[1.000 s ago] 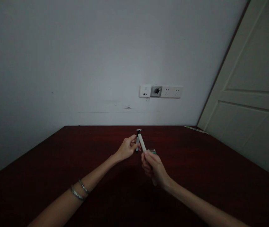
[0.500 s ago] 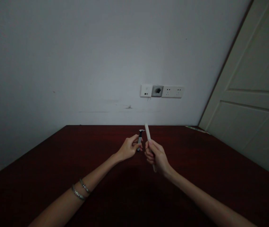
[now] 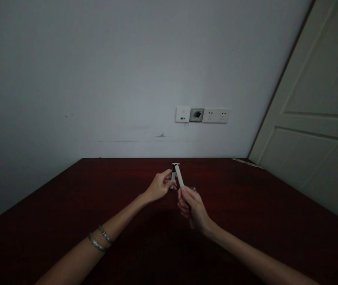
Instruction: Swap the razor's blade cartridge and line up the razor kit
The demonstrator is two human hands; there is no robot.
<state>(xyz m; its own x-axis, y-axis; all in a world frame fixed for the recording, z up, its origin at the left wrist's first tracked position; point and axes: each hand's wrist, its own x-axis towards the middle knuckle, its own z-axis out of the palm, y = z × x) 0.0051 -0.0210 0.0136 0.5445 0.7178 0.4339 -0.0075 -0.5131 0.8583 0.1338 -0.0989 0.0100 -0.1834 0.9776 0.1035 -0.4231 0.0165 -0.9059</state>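
Observation:
My left hand [image 3: 158, 187] is closed round the grey-and-black handle of a small tool shaped like a razor [image 3: 173, 178]. Its pale, T-shaped head points up and away from me. In my right hand [image 3: 194, 206] is a white rod [image 3: 179, 176], slanting up and to the left. The rod's far tip lies right beside the razor's head; whether the two touch I cannot tell. The rod's lower end sticks out below my fist. Behind my right knuckles a small shiny thing [image 3: 193, 189] shows, too small to name.
Under both hands spreads a dark red tabletop [image 3: 112, 178]. A pale wall [image 3: 97, 79] with a row of sockets [image 3: 215, 115] rises behind it. To the right stands a white panelled door [image 3: 314, 118], with a thin pale strip [image 3: 246, 162] near its foot.
My right hand has come down and a little to the left, bringing the rod's tip from above the razor's head to beside it. The left hand has shifted only slightly.

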